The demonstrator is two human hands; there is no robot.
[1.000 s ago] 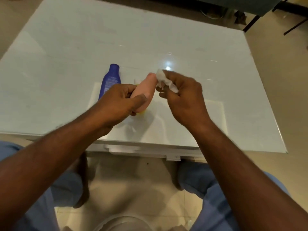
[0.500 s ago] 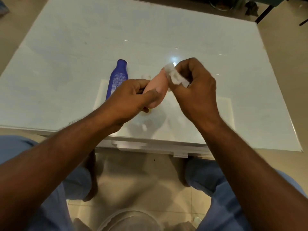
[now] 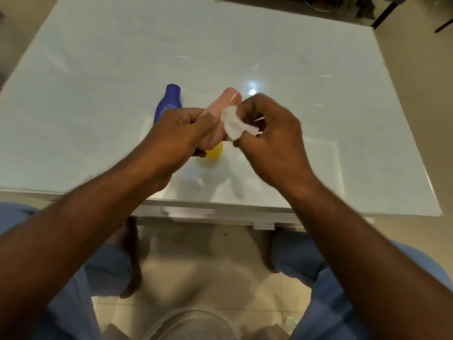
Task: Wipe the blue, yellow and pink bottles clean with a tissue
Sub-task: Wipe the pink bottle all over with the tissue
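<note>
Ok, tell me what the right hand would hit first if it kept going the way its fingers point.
The right hand points left, pinching the tissue, so the tissue would press into the pink bottle held by the left hand, probably at once; the gap is unclear.

Yellow bottle [image 3: 215, 151] mostly behind left hand [image 3: 180, 133]

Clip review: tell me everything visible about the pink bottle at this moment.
The smooth, pale pink plastic bottle is held off the white glass table, tilted with its rounded glossy end pointing up and away. The left hand grips its lower body, hiding that part. The right hand pinches a crumpled white tissue against the bottle's right side. No label or cap is discernible. A yellow bottle shows just beneath it.
</note>
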